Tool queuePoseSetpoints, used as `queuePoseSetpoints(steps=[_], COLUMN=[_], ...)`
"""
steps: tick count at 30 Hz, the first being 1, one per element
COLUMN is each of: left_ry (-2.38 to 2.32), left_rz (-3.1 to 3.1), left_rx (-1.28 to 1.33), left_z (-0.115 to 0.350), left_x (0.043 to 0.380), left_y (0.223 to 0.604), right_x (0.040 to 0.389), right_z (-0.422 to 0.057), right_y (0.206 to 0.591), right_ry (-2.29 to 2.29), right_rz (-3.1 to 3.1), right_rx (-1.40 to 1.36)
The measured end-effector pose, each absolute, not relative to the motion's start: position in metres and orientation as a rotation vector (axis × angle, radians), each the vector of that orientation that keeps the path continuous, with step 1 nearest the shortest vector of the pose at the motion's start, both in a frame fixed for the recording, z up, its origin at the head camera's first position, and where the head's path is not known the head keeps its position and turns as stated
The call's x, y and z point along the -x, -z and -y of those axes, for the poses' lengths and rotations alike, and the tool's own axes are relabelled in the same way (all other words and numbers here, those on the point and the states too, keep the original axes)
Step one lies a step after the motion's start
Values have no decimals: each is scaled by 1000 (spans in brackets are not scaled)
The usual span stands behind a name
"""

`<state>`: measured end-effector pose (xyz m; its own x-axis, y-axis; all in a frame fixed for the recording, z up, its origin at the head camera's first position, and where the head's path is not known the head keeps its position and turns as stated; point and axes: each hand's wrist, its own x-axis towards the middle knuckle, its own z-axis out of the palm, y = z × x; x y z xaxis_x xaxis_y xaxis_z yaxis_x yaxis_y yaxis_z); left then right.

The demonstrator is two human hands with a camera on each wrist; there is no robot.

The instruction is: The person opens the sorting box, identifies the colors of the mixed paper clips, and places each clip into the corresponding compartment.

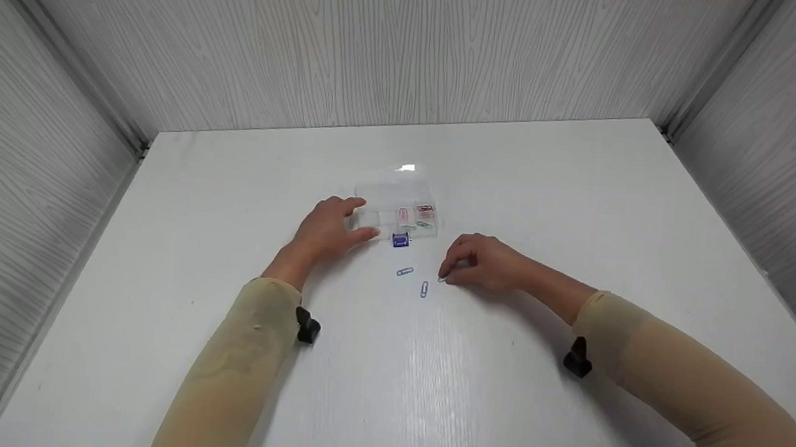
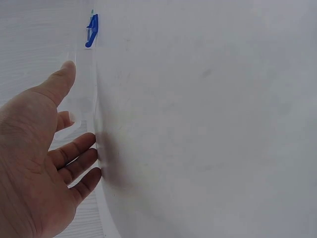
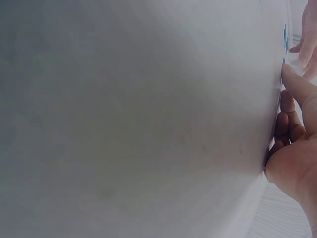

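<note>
A clear plastic compartment box lies with its lid folded back. Red paper clips and a green paper clip show in its right compartments. At its front edge is a blue latch-like piece. My left hand spans the box's left end, thumb along the front and fingers extended. In front of the box, my right hand pinches a light blue paper clip at the tabletop between thumb and fingertips. Two more blue paper clips, one angled and one upright in view, lie to its left.
The white table has a wood-grain panel behind it and panels at both sides. Dark wrist mounts sit on both sleeves, the left one and the right one.
</note>
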<state>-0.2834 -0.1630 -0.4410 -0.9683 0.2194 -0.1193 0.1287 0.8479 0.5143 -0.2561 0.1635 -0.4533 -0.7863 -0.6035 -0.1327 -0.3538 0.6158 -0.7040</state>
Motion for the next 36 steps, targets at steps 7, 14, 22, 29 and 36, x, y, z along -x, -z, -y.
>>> queuePoseSetpoints(steps=[7, 14, 22, 29, 36], left_ry=[-776, -780, -756, -741, -753], left_rz=[-2857, -2856, -2870, -2881, -2868], left_rx=[-259, -260, -266, -284, -273], left_z=[163, 163, 163, 162, 162], left_x=[283, 283, 284, 284, 284], left_y=[441, 442, 443, 442, 442], right_x=[256, 257, 259, 260, 259], right_z=[-163, -163, -164, -164, -164], right_y=[453, 453, 457, 457, 457], right_ry=[969, 984, 1017, 1036, 1022], right_rz=[-2481, -2463, -2449, -2430, -2435], right_rx=[769, 765, 788, 811, 790])
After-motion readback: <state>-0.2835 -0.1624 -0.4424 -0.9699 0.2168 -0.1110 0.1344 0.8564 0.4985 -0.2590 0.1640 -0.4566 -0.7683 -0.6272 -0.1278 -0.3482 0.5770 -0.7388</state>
